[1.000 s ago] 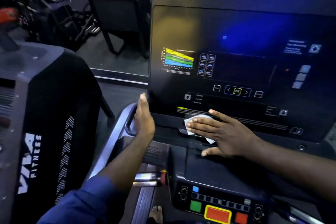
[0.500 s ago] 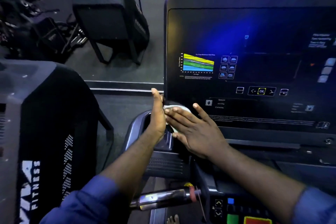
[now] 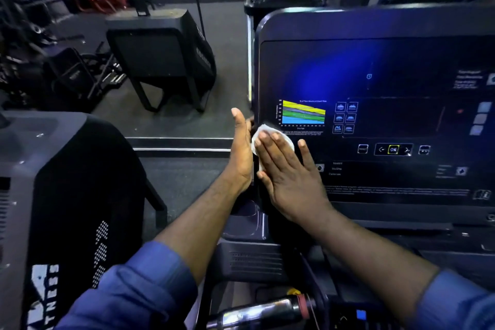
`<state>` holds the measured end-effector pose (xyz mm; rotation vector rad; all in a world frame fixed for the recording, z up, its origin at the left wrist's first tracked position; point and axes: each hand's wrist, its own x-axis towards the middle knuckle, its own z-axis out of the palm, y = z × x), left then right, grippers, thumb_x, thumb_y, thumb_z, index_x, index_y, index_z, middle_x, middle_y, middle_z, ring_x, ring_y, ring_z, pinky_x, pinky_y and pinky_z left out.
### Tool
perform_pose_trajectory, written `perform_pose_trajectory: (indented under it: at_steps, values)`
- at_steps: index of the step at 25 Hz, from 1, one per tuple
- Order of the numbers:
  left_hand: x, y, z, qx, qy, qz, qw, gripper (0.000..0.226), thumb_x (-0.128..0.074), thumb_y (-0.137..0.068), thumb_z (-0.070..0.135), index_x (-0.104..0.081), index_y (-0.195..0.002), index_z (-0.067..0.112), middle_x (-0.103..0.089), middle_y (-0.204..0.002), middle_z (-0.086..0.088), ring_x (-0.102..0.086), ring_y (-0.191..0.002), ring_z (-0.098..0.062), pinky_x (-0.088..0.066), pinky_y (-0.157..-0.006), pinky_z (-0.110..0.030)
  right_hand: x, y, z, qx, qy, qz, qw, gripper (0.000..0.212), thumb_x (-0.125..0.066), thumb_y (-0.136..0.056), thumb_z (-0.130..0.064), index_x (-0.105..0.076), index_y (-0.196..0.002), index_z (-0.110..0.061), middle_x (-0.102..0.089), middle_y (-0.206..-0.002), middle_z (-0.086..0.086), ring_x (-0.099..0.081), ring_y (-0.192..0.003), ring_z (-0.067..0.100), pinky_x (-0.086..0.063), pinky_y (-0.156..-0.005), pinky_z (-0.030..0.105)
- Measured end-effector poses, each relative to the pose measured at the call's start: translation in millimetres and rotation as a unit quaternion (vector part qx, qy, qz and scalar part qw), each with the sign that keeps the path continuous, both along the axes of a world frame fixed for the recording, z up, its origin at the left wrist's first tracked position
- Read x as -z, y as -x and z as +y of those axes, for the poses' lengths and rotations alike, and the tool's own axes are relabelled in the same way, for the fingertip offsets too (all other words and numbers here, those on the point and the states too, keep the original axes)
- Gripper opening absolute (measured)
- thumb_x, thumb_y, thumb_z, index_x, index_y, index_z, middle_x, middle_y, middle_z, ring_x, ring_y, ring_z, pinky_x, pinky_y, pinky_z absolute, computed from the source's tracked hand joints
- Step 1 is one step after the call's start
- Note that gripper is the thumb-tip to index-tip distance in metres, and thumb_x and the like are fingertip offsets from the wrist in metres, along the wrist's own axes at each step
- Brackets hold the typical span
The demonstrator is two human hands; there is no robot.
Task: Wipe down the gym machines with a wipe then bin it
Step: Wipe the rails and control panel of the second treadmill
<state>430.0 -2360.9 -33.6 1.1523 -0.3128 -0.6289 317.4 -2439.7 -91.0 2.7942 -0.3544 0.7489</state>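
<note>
Head view: right hand (image 3: 290, 179), fingers straight and flat, presses the white wipe (image 3: 269, 132) onto the console (image 3: 348, 67) near its left edge, just below the coloured chart (image 3: 304, 112). Left hand (image 3: 241, 150) stands edge-on against that edge, fingers straight, holding nothing, just beside the wipe. Left of it, a strip of floor (image 3: 184, 177) separates the console from the neighbouring black housing (image 3: 75, 169). 1 chrome handlebar (image 3: 257, 312) lies below the forearms.

The console panel (image 3: 375, 83) is smooth and glossy, dark plastic or glass, catching blue light. The wipe (image 3: 268, 131) looks thin, white and crumpled. The handlebar (image 3: 254, 312) is shiny chrome metal. The neighbouring machine's cover (image 3: 24, 169) is matt grey plastic.
</note>
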Motion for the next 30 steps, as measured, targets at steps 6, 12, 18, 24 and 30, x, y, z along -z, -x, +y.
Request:
perform_pose_trajectory:
  at_steps: [6, 12, 18, 24, 30]
  values:
    - [-61.1, -21.6, -17.6, 0.069, 0.035, -0.052, 0.996, 0.09, -0.005, -0.106, 0.065, -0.075, -0.109, 0.009, -0.08, -0.095, -0.008, -0.077, -0.09, -0.016, -0.061, -0.075, -0.026, -83.2, -31.0, -33.8, 0.023, 0.053, -0.038, 0.998, 0.066, -0.026, -0.111, -0.05, -0.001, -0.167, -0.025, 0.003, -0.174, -0.009, 0.002, -0.16, 0.01, -0.002, -0.129, 0.051]
    - [-125.6, -53.5, -35.9, 0.063, 0.073, -0.153, 0.983, 0.078, -0.018, -0.104, 0.064, -0.076, -0.115, 0.014, -0.08, -0.097, 0.002, -0.075, -0.092, -0.004, -0.056, -0.08, -0.019, -124.6, -58.7, -58.2, 0.034, 0.091, -0.056, 0.994, 0.068, -0.027, -0.11, -0.054, -0.003, -0.167, -0.025, 0.003, -0.174, -0.007, 0.003, -0.16, 0.011, 0.0, -0.129, 0.052]
    - [-205.8, -80.4, -78.3, 0.091, -0.184, -0.484, 0.851, 0.082, -0.022, -0.097, 0.078, -0.079, -0.114, 0.021, -0.077, -0.116, 0.0, -0.069, -0.112, -0.013, -0.044, -0.109, -0.035, -136.3, -68.8, -55.0, 0.028, 0.059, -0.041, 0.997, 0.063, -0.025, -0.11, -0.053, -0.012, -0.166, -0.028, -0.007, -0.174, -0.005, 0.001, -0.16, 0.012, 0.002, -0.129, 0.05]
    - [-205.8, -69.9, -89.7, 0.064, -0.369, -0.672, 0.639, 0.077, -0.013, -0.096, 0.083, -0.064, -0.088, 0.027, -0.071, -0.094, 0.001, -0.067, -0.098, -0.028, -0.052, -0.094, -0.044, -127.5, -42.6, -64.5, 0.075, -0.017, -0.059, 0.995, 0.065, -0.011, -0.108, -0.06, -0.001, -0.166, -0.033, 0.002, -0.174, -0.01, 0.007, -0.159, 0.008, 0.006, -0.127, 0.053]
    - [-205.2, -78.2, -95.5, 0.067, -0.369, -0.72, 0.584, 0.067, -0.021, -0.096, 0.084, -0.05, -0.077, 0.027, -0.069, -0.099, -0.003, -0.065, -0.098, -0.031, -0.054, -0.087, -0.043, -126.1, -28.3, -78.0, 0.088, -0.066, -0.106, 0.988, 0.059, -0.019, -0.111, -0.049, 0.003, -0.165, -0.038, 0.009, -0.172, -0.018, 0.008, -0.158, 0.005, 0.008, -0.127, 0.051]
